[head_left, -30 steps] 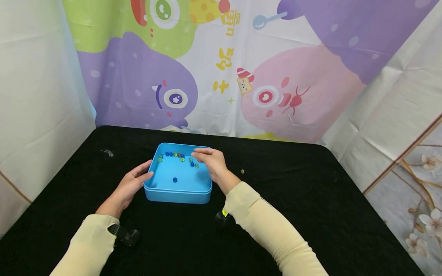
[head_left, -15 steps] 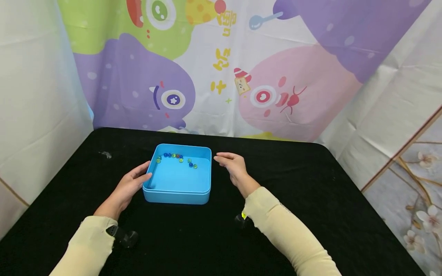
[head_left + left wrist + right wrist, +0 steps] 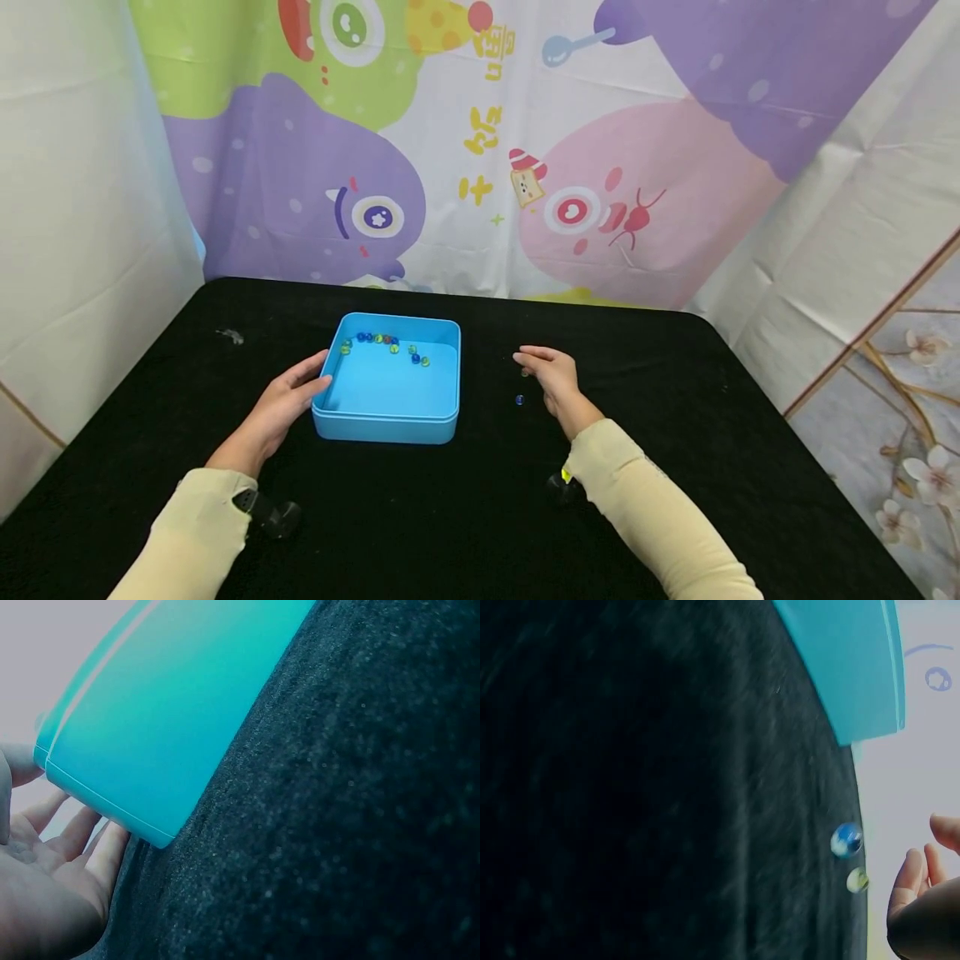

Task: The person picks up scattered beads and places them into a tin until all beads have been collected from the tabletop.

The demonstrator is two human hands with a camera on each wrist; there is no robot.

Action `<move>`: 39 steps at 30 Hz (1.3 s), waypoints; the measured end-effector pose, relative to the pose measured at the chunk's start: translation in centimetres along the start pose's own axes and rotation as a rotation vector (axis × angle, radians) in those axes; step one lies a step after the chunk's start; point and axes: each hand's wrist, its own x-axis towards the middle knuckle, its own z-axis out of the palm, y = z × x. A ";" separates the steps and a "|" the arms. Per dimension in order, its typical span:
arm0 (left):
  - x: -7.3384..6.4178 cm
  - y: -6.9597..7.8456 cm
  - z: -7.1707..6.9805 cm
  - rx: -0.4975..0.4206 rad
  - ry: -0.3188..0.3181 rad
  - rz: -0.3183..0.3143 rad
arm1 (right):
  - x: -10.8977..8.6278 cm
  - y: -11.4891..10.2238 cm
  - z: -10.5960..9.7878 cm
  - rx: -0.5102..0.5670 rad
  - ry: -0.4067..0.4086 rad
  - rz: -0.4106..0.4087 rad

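In the head view a light blue square box (image 3: 390, 383) stands on the black table, with several glass marbles (image 3: 394, 348) along its far side. My left hand (image 3: 288, 396) holds the box by its left side, thumb at the rim and fingers along the outer wall. To the right of the box, my right hand (image 3: 553, 379) hovers with thumb and fingers apart and nothing between them. Under its fingertips lies a yellow-green marble (image 3: 525, 373), and a blue marble (image 3: 520, 400) is a little nearer. Both blue (image 3: 847, 841) and yellow-green (image 3: 858, 880) marbles show in the right wrist view.
A black cloth (image 3: 420, 517) covers the table. Behind it hangs a curtain (image 3: 480, 250) printed with cartoon figures, and pale fabric (image 3: 90, 208) rises at the sides. A small whitish mark (image 3: 230, 336) is on the cloth at left.
My right hand has moved from over the box rightward to the two marbles on the cloth. A blue marble inside the box rolled toward the front left and is now out of sight.
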 end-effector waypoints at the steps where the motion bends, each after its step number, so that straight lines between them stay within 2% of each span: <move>1: 0.0 0.0 0.0 0.001 0.000 0.001 | 0.1 0.2 -0.1 -0.001 0.004 0.003; 8: -0.1 0.0 -0.1 0.001 -0.002 0.000 | 0.9 0.9 -0.9 -0.028 0.018 0.042; 14: 0.0 0.0 0.0 0.004 0.002 -0.010 | 1.2 1.4 -1.3 -0.070 -0.012 0.099; 22: 0.0 0.1 0.0 0.002 0.009 -0.014 | 1.1 1.1 -1.1 -0.274 -0.049 0.035; 29: 0.0 0.1 0.0 0.003 0.007 -0.007 | 1.2 0.7 -0.7 -0.362 -0.037 -0.014; 33: 0.0 0.1 0.0 0.003 0.009 -0.009 | 1.3 0.4 -0.5 -0.318 -0.033 0.019; 36: 0.0 0.1 0.0 0.003 0.010 -0.007 | 1.5 0.3 -0.3 -0.220 -0.010 0.053; 39: 0.0 0.1 0.0 0.004 0.009 -0.005 | 1.7 0.1 0.0 -0.118 0.017 0.050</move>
